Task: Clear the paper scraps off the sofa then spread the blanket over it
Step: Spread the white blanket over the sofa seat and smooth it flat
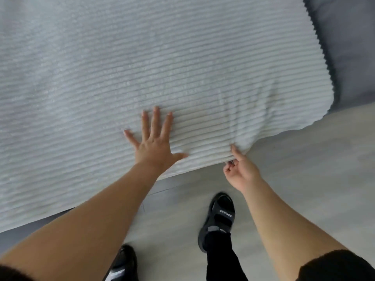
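Nearly there: ribbed blanket (182,67) lay across the grey sofa (353,47), no paper scraps showing. Left hand (156,145) pressed flat on it, fingers (155,120) splayed; right hand (241,171) pinched the hem just right of that thumb. Only smoothing seemed left.

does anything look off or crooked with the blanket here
Only small things. The blanket puckers into folds at its front edge where the right hand pinches it, and the grey sofa shows bare past the blanket's right edge. Under the flat left hand it lies smooth.
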A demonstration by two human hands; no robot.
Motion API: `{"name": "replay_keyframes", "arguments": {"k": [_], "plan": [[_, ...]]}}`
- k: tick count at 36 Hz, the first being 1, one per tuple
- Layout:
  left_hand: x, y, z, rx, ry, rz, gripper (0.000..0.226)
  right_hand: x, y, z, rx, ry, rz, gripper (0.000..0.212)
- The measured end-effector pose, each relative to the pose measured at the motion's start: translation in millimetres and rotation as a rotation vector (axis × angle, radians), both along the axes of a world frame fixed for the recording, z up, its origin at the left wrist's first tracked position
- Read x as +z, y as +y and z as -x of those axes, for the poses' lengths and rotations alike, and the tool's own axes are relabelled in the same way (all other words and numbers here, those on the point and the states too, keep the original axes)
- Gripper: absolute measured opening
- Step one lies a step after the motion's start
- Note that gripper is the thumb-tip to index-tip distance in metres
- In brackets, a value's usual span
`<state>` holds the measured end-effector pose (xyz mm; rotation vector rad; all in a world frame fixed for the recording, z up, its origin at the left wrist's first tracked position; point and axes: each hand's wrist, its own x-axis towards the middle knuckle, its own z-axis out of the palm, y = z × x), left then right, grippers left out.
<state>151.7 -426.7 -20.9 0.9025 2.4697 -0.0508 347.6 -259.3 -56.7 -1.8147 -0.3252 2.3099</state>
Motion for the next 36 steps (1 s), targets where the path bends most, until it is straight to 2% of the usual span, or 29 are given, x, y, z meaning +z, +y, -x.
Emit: {"name": "replay_keyframes", "arguments": {"k": [4,7,11,15,18,20,25,31,34,36], "plan": [[-11.1,38.8,-23.3,0.159,0.032,0.120,0.147,-0.5,30.4,-15.0,0.162,0.072,0.091,0.008],[-10.1,39.2,-25.8,0.171,0.049,0.155,0.149,5.7,67.3,-18.5,0.036,0.127,0.115,0.008],[-1.2,45.1,-27.4,0.169,0.072,0.207,0.148,14.7,131.8,-23.2,-0.131,0.128,0.040,0.024],[11.0,81.5,-42.7,-0.014,0.096,0.118,0.141,12.3,173.6,-36.1,-0.190,0.066,-0.001,0.027],[16.5,143.7,-60.2,-0.123,0.113,-0.032,0.123,7.4,192.2,-62.2,-0.202,0.093,-0.019,0.035],[14.2,191.1,-69.8,-0.155,0.125,-0.081,0.119,1.5,200.9,-81.5,-0.184,0.072,-0.026,0.038],[-2.0,270.1,-84.7,-0.221,0.109,-0.013,0.119,-9.9,217.9,-104.3,-0.159,0.038,0.029,0.027],[-10.8,283.6,-107.1,-0.167,0.115,0.025,0.119,-3.0,270.3,-107.8,-0.334,0.058,-0.029,0.046],[-8.1,275.3,-105.5,-0.206,0.103,0.023,0.123,-3.5,294.8,-108.8,-0.347,-0.003,-0.062,0.029],[-3.7,272.8,-105.1,-0.240,0.089,0.048,0.128,-7.7,306.3,-117.8,-0.332,-0.120,-0.063,0.018]]}}
